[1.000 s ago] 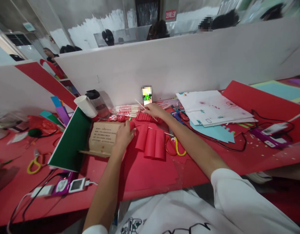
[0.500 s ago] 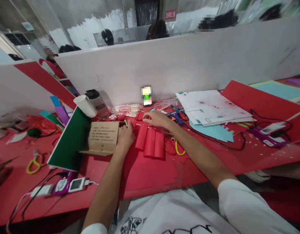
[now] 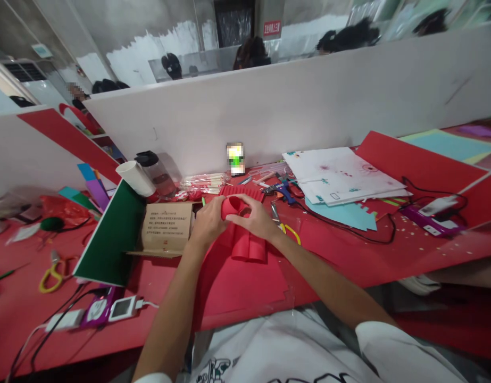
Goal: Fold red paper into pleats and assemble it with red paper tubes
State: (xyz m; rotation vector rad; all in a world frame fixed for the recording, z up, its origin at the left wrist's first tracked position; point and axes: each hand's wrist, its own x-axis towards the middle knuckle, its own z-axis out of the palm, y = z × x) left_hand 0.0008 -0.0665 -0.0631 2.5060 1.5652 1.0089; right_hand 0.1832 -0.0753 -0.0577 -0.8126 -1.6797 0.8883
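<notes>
My left hand (image 3: 209, 222) and my right hand (image 3: 256, 217) are both closed around a rolled red paper tube (image 3: 231, 205), its open end facing up between them. Just below them, more red paper tubes (image 3: 249, 250) lie side by side on red sheets (image 3: 245, 290). Behind my fingers sits a strip of pleated red paper (image 3: 245, 192). A light green tip (image 3: 204, 201) shows beside my left hand; whether the hand touches it I cannot tell. Yellow-handled scissors (image 3: 292, 233) lie right of my right hand, partly hidden by the wrist.
An open cardboard box (image 3: 165, 226) and a green board (image 3: 109, 239) stand to the left. Behind are a bottle (image 3: 155, 173), a paper roll (image 3: 136, 179) and a lit phone (image 3: 235, 159) against the white partition (image 3: 309, 106). A blue glue gun (image 3: 285, 193) and white sheets (image 3: 341, 175) lie right.
My hands were apart, the left by the box with a green stick and the right reaching over the tubes. They have come together on one red tube, now raised and tilted.
</notes>
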